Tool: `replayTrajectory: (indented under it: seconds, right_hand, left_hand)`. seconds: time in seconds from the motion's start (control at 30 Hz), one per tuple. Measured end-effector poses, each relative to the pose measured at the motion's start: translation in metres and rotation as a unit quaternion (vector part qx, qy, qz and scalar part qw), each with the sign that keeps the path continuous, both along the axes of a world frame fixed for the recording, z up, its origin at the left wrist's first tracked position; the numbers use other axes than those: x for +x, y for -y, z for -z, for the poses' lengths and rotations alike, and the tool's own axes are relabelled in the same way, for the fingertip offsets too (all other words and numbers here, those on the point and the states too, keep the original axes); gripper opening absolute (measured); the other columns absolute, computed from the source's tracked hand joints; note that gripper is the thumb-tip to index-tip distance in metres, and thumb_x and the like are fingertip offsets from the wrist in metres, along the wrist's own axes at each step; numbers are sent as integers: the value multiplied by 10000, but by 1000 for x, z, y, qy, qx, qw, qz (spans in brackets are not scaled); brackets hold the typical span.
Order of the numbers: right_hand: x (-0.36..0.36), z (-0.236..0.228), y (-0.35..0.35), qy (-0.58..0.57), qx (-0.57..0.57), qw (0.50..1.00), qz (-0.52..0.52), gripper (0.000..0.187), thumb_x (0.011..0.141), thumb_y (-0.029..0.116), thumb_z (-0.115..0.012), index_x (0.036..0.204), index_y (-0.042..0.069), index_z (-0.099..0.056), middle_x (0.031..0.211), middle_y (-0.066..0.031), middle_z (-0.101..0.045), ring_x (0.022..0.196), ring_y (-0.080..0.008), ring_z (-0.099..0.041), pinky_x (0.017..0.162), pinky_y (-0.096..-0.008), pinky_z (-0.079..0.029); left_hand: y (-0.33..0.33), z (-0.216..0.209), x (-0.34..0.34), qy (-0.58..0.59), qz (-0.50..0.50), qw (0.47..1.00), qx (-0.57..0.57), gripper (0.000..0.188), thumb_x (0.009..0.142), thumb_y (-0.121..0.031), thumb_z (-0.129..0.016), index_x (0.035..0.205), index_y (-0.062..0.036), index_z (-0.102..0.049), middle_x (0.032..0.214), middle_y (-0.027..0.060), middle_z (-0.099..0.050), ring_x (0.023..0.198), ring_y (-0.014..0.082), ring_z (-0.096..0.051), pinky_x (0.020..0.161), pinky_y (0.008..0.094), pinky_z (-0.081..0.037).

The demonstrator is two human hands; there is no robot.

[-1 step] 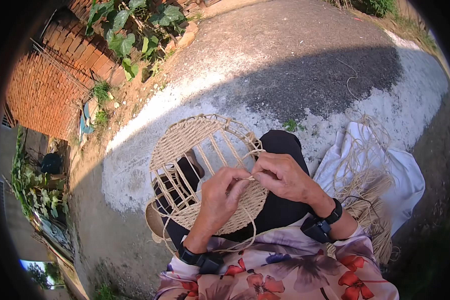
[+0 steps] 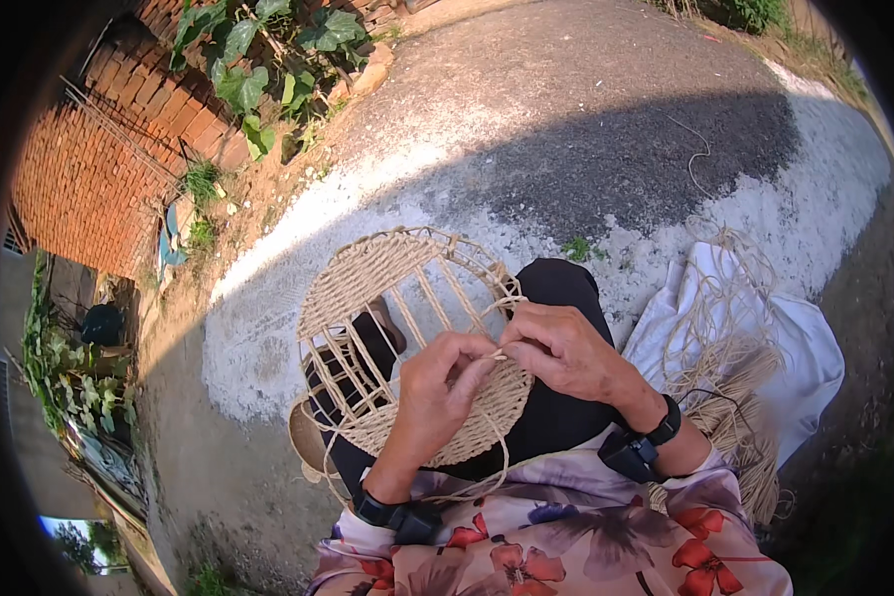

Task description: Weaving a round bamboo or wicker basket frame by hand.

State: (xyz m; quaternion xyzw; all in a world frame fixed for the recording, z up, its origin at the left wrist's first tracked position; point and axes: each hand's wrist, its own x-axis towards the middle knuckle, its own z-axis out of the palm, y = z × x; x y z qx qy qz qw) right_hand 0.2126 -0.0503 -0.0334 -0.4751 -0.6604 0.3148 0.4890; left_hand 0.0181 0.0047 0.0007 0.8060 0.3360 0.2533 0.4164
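A round, partly woven basket [image 2: 372, 278] of twisted tan cord rests across my lap. Its far and near parts are closely woven, while bare parallel strands [image 2: 429, 295] span the open middle. Over the near right part, my left hand [image 2: 439, 382] and my right hand [image 2: 558, 350] meet, thumbs and fingertips pinched on a piece of cord [image 2: 500, 356]. The fingers hide most of that piece. A loose loop of cord [image 2: 508, 452] hangs off the near edge toward my shirt.
To my right, a tangled bundle of tan cord [image 2: 730, 427] lies on a white cloth [image 2: 810, 363]. A brown round object [image 2: 310, 437] sits left of my leg. Beyond are a brick wall [image 2: 99, 189], leafy plants [image 2: 243, 84] and a stray cord [image 2: 700, 164] on the ground.
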Motion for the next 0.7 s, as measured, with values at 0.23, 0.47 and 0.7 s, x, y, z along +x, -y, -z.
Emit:
replayTrajectory:
  seconds: [0.23,0.47,0.7]
  right_hand:
    - [4,1,3,20,20,1000,-12,71,869,51,-615,925,9,-604,855,-119,-550,791,-304,-588,689,-386,-461]
    - [0,9,2,-19,7,1000,6,77,840,58,-655,874,15,-602,827,-104,-528,719,-277,-590,632,-376,-454]
    - [-10,7,9,-22,-18,999,42,98,803,35,-669,866,22,-594,835,-99,-531,665,-259,-595,585,-364,-457]
  left_hand:
    - [-2,5,-5,40,-25,984,-170,94,872,7,-690,950,4,-638,768,21,-653,689,61,-629,599,206,-525]
    - [-3,6,0,12,-34,981,-188,65,902,-9,-669,946,17,-627,728,16,-640,618,63,-597,561,206,-497]
    - [4,6,10,-67,-43,996,-48,66,888,-18,-628,942,14,-606,722,1,-617,604,29,-533,516,193,-416]
